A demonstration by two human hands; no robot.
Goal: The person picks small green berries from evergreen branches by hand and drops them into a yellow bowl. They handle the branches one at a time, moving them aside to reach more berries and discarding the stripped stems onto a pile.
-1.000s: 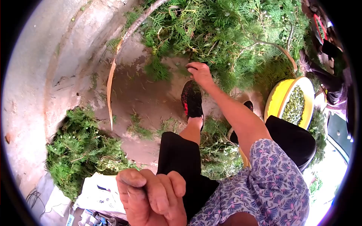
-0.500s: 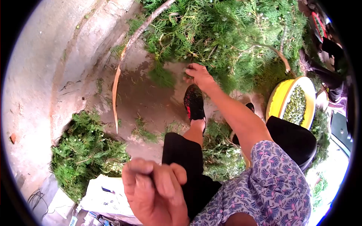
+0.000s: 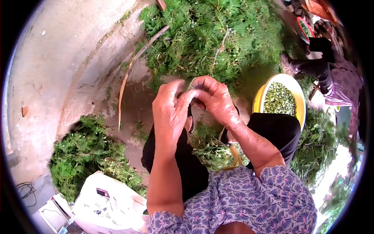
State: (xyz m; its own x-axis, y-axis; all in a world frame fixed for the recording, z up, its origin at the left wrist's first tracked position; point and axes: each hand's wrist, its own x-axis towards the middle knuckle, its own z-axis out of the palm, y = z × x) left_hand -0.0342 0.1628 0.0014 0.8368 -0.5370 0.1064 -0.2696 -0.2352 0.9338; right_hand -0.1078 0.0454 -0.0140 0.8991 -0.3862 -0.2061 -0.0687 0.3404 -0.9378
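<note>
My left hand (image 3: 169, 103) and my right hand (image 3: 214, 99) meet in front of my knees, fingertips nearly touching. A small green sprig (image 3: 191, 83) shows between them, pinched in the fingers of my right hand. The fingers of my left hand are curled and closed; what they hold, if anything, is hidden. Just beyond both hands lies a large heap of green conifer branches (image 3: 218, 43). To the right of my right hand stands a yellow basin (image 3: 300, 91) holding many small green cones or berries (image 3: 278, 99).
A smaller heap of green branches (image 3: 82, 152) lies at left, beside a white sack or cover (image 3: 105, 206) with a dark phone-like object (image 3: 103, 193). A bare split branch (image 3: 130, 70) lies on the floor. At right sits another person (image 3: 343, 78), near a red-rimmed basin (image 3: 305, 29).
My right hand has come back from the edge of the branch heap. My left hand has moved forward from close to the camera, and the two now meet. The view has shifted right.
</note>
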